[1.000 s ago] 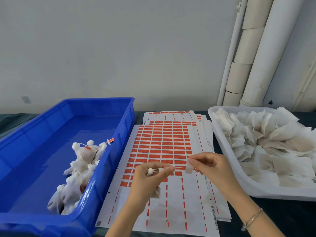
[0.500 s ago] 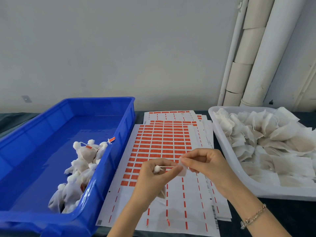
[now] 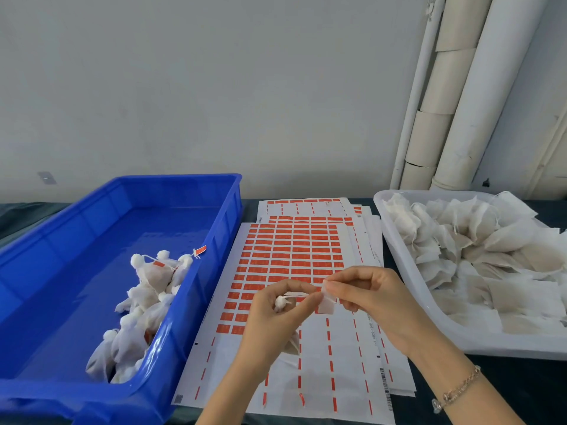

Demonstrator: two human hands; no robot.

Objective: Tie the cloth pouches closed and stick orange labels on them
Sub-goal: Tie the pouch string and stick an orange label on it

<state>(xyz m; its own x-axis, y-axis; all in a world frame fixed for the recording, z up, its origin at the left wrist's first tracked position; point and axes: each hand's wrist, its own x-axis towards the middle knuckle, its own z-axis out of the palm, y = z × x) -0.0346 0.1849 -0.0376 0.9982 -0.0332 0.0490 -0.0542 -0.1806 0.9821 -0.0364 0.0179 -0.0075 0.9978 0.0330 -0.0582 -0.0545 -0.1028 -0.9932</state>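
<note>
Left hand (image 3: 271, 314) grips tied pouch (image 3: 280, 303) by its neck over the label sheet (image 3: 294, 256), string taut for right hand (image 3: 365, 294), pinching the white tag (image 3: 325, 303) at the string's end, probably for labelling.

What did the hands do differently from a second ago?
The right hand moved left, bringing its small white tag up to the left hand, which keeps gripping the tied pouch. The blue bin, label sheets and white tray stayed put.
</note>
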